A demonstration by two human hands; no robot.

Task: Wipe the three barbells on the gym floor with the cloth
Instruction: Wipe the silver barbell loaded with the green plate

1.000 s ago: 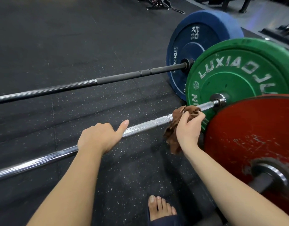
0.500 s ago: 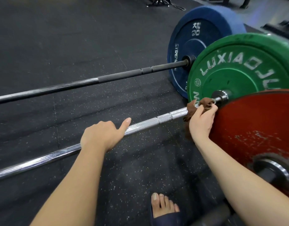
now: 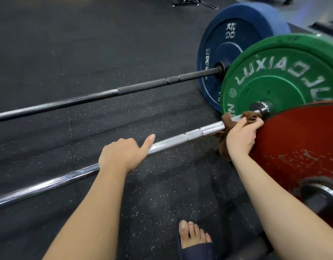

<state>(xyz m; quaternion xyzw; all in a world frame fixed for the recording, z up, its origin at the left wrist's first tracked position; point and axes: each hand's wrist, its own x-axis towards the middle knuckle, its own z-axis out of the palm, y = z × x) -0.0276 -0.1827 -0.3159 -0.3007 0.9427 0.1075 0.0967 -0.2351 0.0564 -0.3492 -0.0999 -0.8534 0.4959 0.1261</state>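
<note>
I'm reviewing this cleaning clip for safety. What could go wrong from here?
The right hand, gripping the brown cloth on the chrome bar, sits against the red plate beside the green plate; knuckles may get pinched. If the bar rolls, the sandalled foot nearby is exposed.

Three barbells are lying side by side on the floor (image 3: 124,212), plates at the right. The far barbell (image 3: 143,87) is sitting behind the middle barbell (image 3: 180,137); the near barbell's plate (image 3: 302,147) is standing in front, overlapping the middle plate (image 3: 274,81).
</note>
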